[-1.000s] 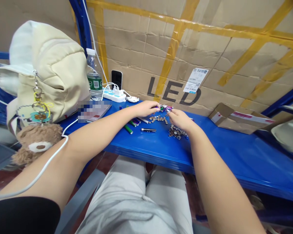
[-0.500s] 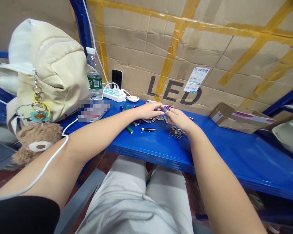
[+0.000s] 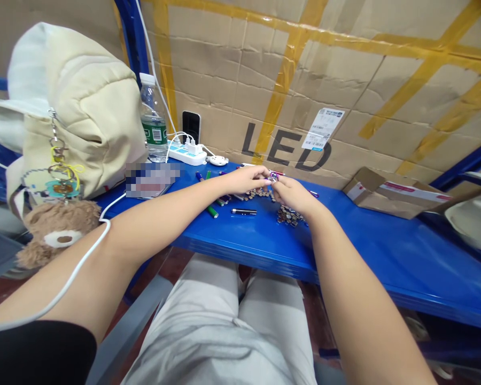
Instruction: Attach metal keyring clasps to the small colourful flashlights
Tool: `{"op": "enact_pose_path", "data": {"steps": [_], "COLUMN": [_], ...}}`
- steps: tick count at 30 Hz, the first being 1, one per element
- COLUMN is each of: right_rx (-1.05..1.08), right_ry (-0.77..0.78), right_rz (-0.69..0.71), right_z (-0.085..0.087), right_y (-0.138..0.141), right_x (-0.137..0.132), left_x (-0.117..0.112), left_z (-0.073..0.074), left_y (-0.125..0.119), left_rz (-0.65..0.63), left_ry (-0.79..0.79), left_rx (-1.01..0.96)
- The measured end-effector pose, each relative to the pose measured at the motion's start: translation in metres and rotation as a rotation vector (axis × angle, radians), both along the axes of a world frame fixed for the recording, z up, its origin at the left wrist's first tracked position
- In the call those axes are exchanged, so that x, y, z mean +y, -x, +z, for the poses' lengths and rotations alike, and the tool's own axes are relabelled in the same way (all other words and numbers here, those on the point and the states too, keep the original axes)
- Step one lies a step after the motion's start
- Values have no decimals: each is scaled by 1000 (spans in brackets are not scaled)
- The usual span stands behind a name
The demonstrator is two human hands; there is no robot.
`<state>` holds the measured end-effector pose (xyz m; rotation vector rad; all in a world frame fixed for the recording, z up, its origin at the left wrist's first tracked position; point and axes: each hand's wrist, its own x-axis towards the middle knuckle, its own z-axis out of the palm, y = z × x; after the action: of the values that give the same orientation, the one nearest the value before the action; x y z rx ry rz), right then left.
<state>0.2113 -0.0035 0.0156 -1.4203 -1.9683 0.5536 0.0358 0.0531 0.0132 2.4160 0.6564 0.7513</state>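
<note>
My left hand (image 3: 250,179) and my right hand (image 3: 291,191) meet over the far part of the blue table. Between their fingertips is a small shiny purple piece (image 3: 273,176), too small and too covered to name. Both hands are closed in a pinch around it. Below my right hand lies a pile of small silvery, button-like pieces (image 3: 289,216). Further small round pieces (image 3: 260,192) are spread under the hands. A black pen-shaped tube (image 3: 244,212) lies in front of my left hand. Green tubes (image 3: 212,212) and purple ones lie by my left forearm, partly hidden by it.
On the left stand a cream backpack (image 3: 92,107) with a teddy bear keychain (image 3: 62,235), a water bottle (image 3: 154,123) and a power strip (image 3: 187,154). A white cable (image 3: 80,262) crosses my left arm. A small cardboard box (image 3: 396,195) sits right, before a large taped carton (image 3: 224,69).
Both hands stay pinched at the same spot, with only slight finger movement around the purple piece. The view has shifted very slightly.
</note>
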Motion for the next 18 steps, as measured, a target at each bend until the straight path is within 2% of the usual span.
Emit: {"op": "enact_pose_path", "data": {"steps": [4, 12, 15, 18], "right_rx": [-44, -163, -157, -60], "right_ry": [35, -50, -34, 12], "right_rz": [-11, -33, -37, -43], "right_z": [0, 1, 1, 2], "right_y": [-1, -2, -2, 1], "right_x": [1, 2, 1, 0], "left_x": [0, -8, -9, -6], "left_z": [-1, 7, 7, 6], "left_y": [-1, 0, 1, 1], "left_rz": [0, 70, 100, 76], "left_ry": [-2, 42, 18, -31], "left_rx": [-9, -6, -9, 23]}}
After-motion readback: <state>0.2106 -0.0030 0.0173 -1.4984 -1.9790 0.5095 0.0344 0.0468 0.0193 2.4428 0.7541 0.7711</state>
